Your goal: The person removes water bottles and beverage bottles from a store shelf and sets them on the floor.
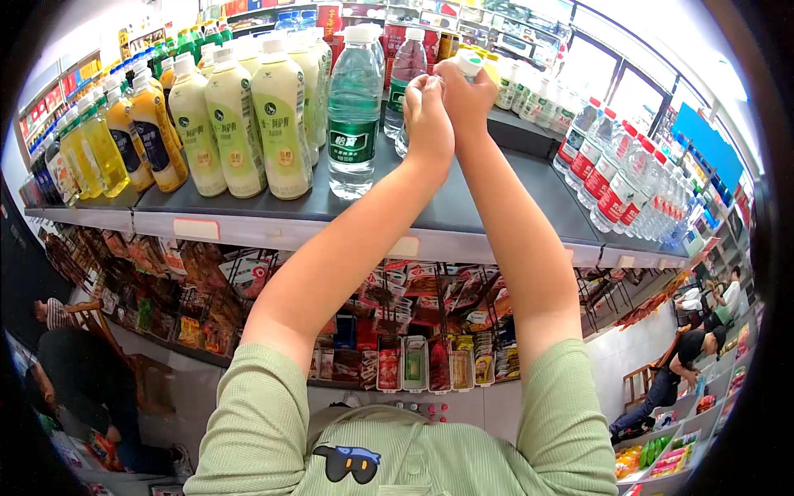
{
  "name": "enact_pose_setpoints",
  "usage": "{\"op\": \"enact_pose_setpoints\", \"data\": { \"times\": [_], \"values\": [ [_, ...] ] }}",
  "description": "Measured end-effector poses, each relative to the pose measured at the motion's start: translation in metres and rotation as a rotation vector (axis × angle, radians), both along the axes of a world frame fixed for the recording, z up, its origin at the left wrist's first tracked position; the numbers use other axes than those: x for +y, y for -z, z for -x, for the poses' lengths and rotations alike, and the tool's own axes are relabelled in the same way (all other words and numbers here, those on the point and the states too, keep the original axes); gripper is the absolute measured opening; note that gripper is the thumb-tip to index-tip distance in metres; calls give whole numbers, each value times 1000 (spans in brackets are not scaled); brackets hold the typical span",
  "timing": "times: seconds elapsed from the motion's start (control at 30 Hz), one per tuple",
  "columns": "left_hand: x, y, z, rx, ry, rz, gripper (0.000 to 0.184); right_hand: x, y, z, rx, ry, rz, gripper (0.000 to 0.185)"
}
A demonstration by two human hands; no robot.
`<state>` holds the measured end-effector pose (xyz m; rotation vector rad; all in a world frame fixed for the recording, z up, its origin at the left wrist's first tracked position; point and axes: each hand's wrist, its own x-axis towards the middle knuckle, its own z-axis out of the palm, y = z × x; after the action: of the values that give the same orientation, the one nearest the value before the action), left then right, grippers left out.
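My left hand [428, 116] and my right hand [468, 93] are close together above the top shelf, fingers curled. A white bottle cap [471, 61] with a green mark shows above my right hand; the body below it is hidden by my hands. Just left of my left hand stands a clear water bottle [408, 70] with a green label. Nearer the shelf edge is a large water bottle [353, 107], upright, with a green label and white cap.
Pale green drink bottles [281, 124], orange ones [157, 136] and yellow ones [106, 153] stand on the left of the grey shelf [447, 194]. Red-capped water bottles [608, 169] line the right. Snack packets [413, 298] hang below. Other people [699, 355] are on both sides.
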<state>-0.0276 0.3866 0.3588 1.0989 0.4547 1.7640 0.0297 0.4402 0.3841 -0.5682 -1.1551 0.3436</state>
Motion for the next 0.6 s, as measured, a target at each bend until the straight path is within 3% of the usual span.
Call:
{"op": "enact_pose_setpoints", "data": {
  "times": [0.1,0.17,0.2,0.27,0.3,0.43,0.47,0.53,0.6],
  "values": [
    [-17,1,-3,82,-7,-94,47,-35,-10,-6,54,-41,-64,13],
    [-22,8,-9,162,-204,-377,46,-63,-17,-12,49,-125,-149,11],
    [-31,10,-9,159,-204,-373,46,-76,-21,-14,46,-125,-145,11],
    [-55,13,-1,354,-419,-634,48,-105,-30,-20,134,-233,-140,8],
    [-71,14,3,445,-531,-715,52,-129,-31,-26,27,-180,-86,14],
    [-137,19,12,629,-684,-771,68,-200,-25,-40,7,-346,-163,12],
    [-151,22,14,626,-684,-771,68,-217,-21,-46,-33,-416,-118,15],
    [-181,31,17,678,-343,-581,74,-248,-8,-55,-72,-488,-67,18],
    [-207,46,19,666,-284,-524,77,-277,8,-62,-94,-606,-21,23]
  ]
}}
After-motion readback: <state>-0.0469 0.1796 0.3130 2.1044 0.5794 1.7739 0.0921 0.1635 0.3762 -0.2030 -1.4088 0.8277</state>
